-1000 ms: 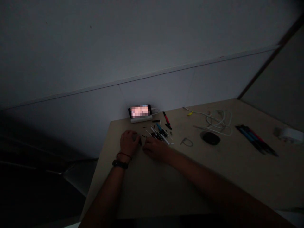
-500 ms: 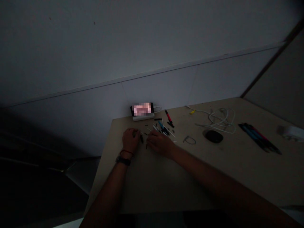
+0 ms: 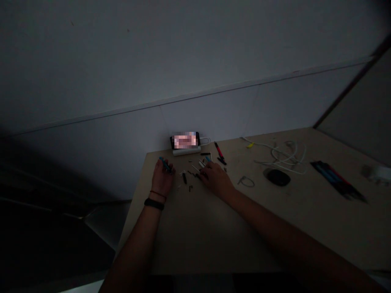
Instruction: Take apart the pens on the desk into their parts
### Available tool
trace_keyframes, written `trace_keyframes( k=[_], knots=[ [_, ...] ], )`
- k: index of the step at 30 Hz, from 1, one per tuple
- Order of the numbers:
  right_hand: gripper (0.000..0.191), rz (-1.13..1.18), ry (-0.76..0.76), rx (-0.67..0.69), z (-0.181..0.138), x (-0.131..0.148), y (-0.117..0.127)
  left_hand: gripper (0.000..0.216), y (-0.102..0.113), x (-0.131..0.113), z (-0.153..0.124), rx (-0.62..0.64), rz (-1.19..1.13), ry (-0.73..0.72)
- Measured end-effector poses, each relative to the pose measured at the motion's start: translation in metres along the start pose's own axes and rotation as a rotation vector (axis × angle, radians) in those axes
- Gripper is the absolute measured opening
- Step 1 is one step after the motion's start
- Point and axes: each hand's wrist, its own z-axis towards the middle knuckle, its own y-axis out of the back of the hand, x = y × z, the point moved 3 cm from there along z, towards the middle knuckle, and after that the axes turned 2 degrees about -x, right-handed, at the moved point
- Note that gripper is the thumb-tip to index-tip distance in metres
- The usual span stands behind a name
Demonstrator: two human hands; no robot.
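The room is very dark. My left hand [image 3: 161, 178] lies near the far left corner of a light wooden desk [image 3: 214, 228], fingers curled round a blue pen part [image 3: 165, 164]. My right hand [image 3: 216, 177] rests palm down just to the right, over a scatter of small pen parts [image 3: 192, 173]; its fingertips touch a blue piece and white tubes, and whether it grips one is not visible. A red pen [image 3: 219, 151] lies just beyond it.
A lit phone [image 3: 185, 141] leans on a white block at the wall. Further right lie a small wire loop [image 3: 246, 181], a dark round object [image 3: 277, 177], tangled white cables [image 3: 284, 156], a row of pens [image 3: 336, 180] and a white object [image 3: 377, 173].
My left hand has lifted and turned, now showing a blue pen part in its fingers. My right hand has slid away from me into the pile of parts. The view has shifted slightly.
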Motion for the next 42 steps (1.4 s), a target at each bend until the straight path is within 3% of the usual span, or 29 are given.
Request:
trace_keyframes(
  k=[5,9,17,20,26,42],
  knots=[
    [0.018,0.002,-0.009,-0.01,0.0,-0.002,0.001,0.02,-0.003,0.001,-0.002,0.0,-0.023,0.021],
    [0.017,0.0,-0.031,-0.01,0.001,-0.002,0.003,0.023,-0.006,0.005,-0.005,0.001,0.096,-0.041],
    [0.018,0.013,-0.034,0.0,0.002,-0.005,0.002,0.033,-0.011,0.003,-0.013,-0.036,0.768,-0.54],
    [0.018,0.004,-0.025,0.005,0.002,-0.004,0.003,0.028,-0.015,0.0,-0.018,-0.074,0.924,-0.642],
    [0.019,0.008,-0.019,0.048,0.002,-0.001,0.006,0.019,-0.02,0.002,-0.022,-0.022,1.081,-0.625],
    [0.015,-0.028,-0.064,0.061,0.004,-0.01,0.002,0.02,-0.022,0.016,-0.025,0.153,1.119,-0.592]
  ],
)
